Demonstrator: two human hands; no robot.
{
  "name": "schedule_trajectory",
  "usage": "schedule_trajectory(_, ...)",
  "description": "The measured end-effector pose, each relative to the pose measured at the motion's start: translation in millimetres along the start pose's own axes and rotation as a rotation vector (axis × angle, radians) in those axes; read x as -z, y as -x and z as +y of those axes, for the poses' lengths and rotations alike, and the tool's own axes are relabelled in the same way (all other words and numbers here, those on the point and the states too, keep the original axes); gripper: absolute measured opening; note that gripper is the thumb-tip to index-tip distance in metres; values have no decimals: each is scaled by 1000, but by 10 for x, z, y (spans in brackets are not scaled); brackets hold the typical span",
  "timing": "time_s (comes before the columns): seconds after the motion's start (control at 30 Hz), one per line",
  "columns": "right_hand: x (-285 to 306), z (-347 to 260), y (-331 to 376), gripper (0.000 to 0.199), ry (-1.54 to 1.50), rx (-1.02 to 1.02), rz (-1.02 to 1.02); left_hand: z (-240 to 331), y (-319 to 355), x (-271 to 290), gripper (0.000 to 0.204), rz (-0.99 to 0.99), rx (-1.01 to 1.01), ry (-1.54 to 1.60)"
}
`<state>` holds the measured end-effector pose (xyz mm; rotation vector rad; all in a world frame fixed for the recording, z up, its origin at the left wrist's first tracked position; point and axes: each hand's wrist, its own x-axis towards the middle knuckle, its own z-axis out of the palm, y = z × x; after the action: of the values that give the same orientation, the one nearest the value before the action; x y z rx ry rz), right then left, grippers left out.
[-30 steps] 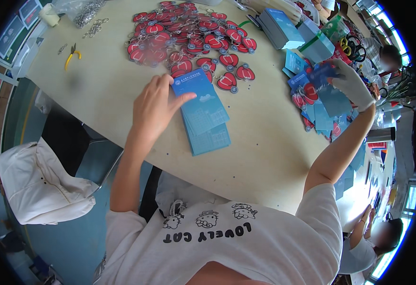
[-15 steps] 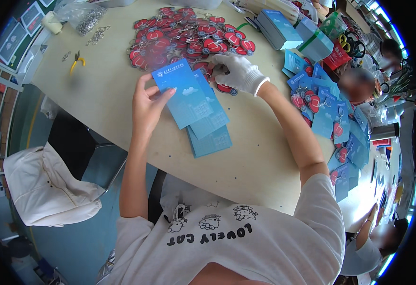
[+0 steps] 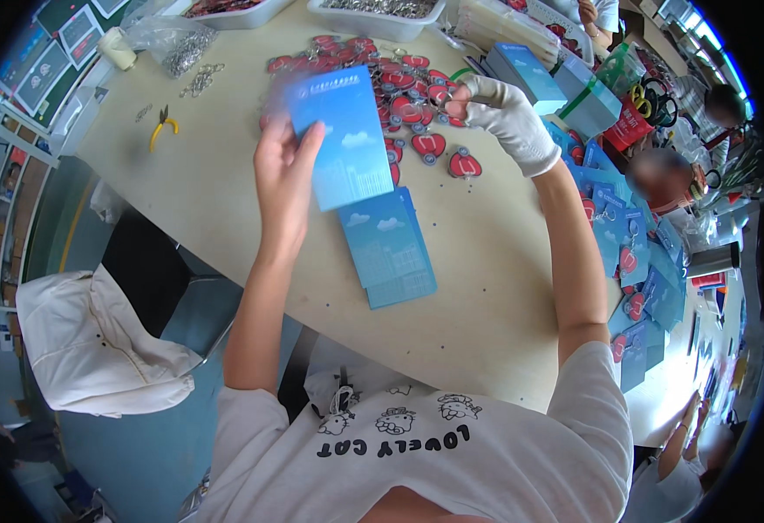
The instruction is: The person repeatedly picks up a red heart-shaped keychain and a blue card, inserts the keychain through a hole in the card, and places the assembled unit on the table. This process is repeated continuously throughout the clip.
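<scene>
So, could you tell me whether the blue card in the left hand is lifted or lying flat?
Lifted: the left hand holds the blue card above the table.

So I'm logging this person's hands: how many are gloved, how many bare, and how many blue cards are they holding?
Gloved hands: 1, the right hand
Bare hands: 1, the left hand
Blue cards held: 1, the blue card in the left hand
Total: 3
</scene>
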<state>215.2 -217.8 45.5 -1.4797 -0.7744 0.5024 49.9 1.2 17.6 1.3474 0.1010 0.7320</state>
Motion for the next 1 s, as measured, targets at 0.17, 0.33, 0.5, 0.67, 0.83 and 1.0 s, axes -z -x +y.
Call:
schedule_trajectory(0.17, -248, -140, 28, 15, 22, 198, -8, -180, -215, -472, 20, -116, -160, 2)
schedule_trajectory(0.33, -336, -210, 74, 14, 262, 223, 151, -218, -130, -570, 20, -168, -63, 94)
schedule_trajectory(0.5, -374, -237, 132, 16, 389, 222, 225, -181, -60, -630, 21, -191, -112, 110)
schedule_trajectory(0.67, -507, -279, 143, 14, 307, 247, 293, -112, -14, -680, 24, -219, -131, 170)
schedule_trajectory(0.83, -576, -337, 209, 15, 143, 198, 272, -128, -7, -676, 20, -161, -93, 215)
schedule_trajectory(1.0, -642, -275, 182, 21, 137, 242, 428, -100, -3, -661, 16, -123, -30, 283)
